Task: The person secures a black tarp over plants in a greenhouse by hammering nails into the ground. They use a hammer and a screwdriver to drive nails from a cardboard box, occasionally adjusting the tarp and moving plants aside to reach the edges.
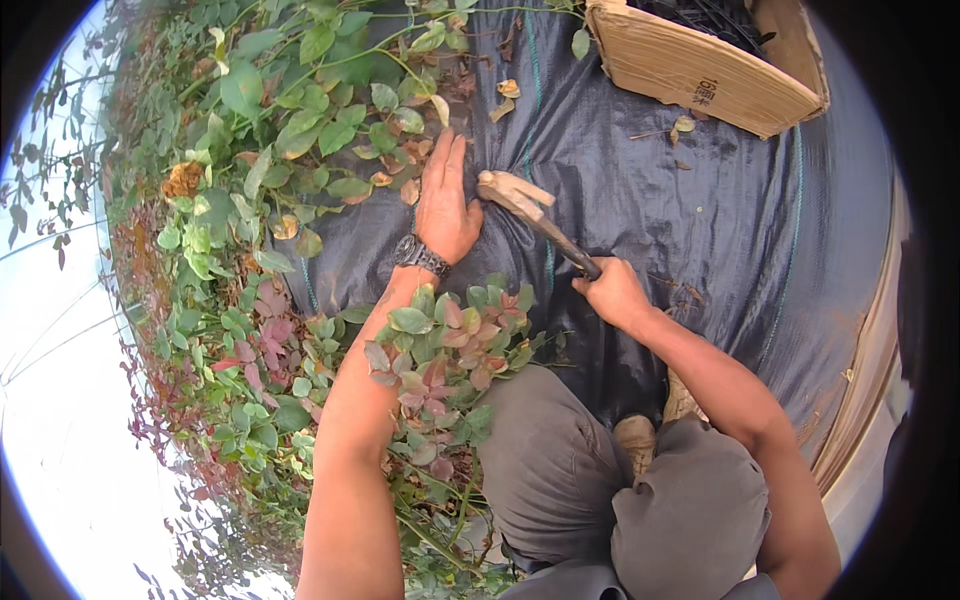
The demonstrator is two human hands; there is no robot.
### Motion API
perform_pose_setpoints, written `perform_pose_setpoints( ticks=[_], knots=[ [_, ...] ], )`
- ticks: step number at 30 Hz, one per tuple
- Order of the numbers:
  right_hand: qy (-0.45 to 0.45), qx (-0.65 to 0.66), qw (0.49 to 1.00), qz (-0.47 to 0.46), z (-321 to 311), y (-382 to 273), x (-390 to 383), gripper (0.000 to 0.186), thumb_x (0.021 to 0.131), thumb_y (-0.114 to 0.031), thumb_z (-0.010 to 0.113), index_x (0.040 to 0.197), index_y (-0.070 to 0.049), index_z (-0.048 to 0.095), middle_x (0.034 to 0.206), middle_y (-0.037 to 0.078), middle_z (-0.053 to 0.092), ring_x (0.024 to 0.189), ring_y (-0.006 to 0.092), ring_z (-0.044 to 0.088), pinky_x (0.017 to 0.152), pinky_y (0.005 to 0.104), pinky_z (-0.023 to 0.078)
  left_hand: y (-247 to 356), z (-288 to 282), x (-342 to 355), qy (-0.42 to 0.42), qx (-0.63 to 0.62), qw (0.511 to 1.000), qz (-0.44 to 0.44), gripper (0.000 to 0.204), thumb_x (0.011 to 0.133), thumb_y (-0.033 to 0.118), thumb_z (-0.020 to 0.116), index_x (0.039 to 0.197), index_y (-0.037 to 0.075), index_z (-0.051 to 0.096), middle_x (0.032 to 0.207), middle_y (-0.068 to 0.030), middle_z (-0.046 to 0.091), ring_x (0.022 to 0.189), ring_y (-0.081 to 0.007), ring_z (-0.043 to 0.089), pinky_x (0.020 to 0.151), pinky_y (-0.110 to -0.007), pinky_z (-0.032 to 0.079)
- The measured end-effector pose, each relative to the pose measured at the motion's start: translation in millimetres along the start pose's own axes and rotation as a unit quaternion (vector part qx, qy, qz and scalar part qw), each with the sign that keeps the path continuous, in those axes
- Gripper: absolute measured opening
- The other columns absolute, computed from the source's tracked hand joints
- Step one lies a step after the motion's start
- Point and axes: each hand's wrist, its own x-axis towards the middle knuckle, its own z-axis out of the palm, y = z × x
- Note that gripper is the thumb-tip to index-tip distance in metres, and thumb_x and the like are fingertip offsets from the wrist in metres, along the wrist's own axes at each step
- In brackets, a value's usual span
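My left hand (449, 205) lies flat with its fingers stretched forward on the black woven ground sheet (650, 200), at the edge of the leafy plants. A dark watch (421, 256) is on that wrist. My right hand (612, 292) is closed round the dark handle end of a claw hammer (540, 220). The worn, pale brown head of the hammer is just right of my left thumb, close to the sheet and apart from the hand. Whether anything lies under my left palm is hidden.
Rose-like bushes (240, 215) with green and reddish leaves fill the left side. A leafy branch (450, 340) reaches between my left forearm and my knees. At the back right stands an open cardboard box (700, 85) holding many black pieces. Dry leaves (508, 89) are scattered on the sheet.
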Motion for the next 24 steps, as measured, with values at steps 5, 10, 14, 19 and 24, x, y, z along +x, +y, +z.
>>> perform_pose_setpoints(
  ticks=[5, 10, 14, 19, 24],
  knots=[
    [-0.031, 0.058, 0.998, 0.01, -17.6, -17.0, -26.8, 0.033, 0.088, -0.03, 0.077, 0.095, 0.002, 0.071, 0.076, 0.026, 0.068, 0.078, 0.045, 0.068, 0.074, 0.0519, 0.05, -0.8, -6.7, -9.1, -0.012, 0.002, 1.0, -0.012, 0.094, 0.072, -0.008, 0.067, 0.158, 0.0, 0.03, 0.165, -0.0245, 0.029, 0.151, -0.0434, 0.032, 0.125, -0.045, 0.031],
    [-0.018, 0.02, 0.999, 0.042, -0.6, 23.4, -4.2, 0.033, 0.087, -0.03, 0.077, 0.098, 0.001, 0.073, 0.084, 0.026, 0.072, 0.086, 0.0439, 0.072, 0.079, 0.051, 0.054, 10.3, 3.2, 8.2, -0.016, -0.013, 1.0, 0.0, 0.095, 0.073, -0.007, 0.07, 0.159, 0.0, 0.031, 0.167, -0.0228, 0.028, 0.153, -0.0413, 0.03, 0.126, -0.043, 0.029],
    [-0.096, 0.033, 0.995, 0.016, -11.6, -7.3, -7.4, 0.035, 0.088, -0.029, 0.078, 0.093, 0.004, 0.071, 0.075, 0.021, 0.071, 0.074, 0.0367, 0.073, 0.068, 0.0503, 0.056, -1.7, -10.9, -6.3, -0.033, 0.0, 0.999, 0.01, 0.091, 0.073, -0.008, 0.063, 0.159, 0.0, 0.033, 0.166, -0.0247, 0.029, 0.153, -0.0432, 0.029, 0.127, -0.046, 0.027],
    [-0.297, 0.351, 0.877, 0.142, -41.7, 21.2, 0.2, 0.043, 0.092, -0.032, 0.08, 0.081, 0.003, 0.059, 0.052, 0.006, 0.05, 0.039, 0.0178, 0.052, 0.04, 0.0372, 0.045, 12.5, -26.1, 6.9, -0.053, -0.02, 0.998, 0.01, 0.084, 0.075, -0.006, 0.06, 0.157, 0.002, 0.04, 0.164, -0.0255, 0.033, 0.151, -0.0434, 0.033, 0.126, -0.046, 0.028],
    [-0.183, -0.011, 0.979, 0.088, -75.8, 40.1, -5.7, 0.054, 0.088, -0.047, 0.078, 0.102, 0.004, 0.073, 0.092, 0.022, 0.075, 0.087, 0.0325, 0.075, 0.08, 0.0461, 0.056, 103.0, -18.4, 54.0, -0.081, -0.043, 0.988, 0.123, 0.067, 0.084, -0.005, 0.062, 0.149, 0.002, 0.051, 0.159, -0.0231, 0.043, 0.146, -0.0393, 0.045, 0.119, -0.045, 0.039]
  ],
)
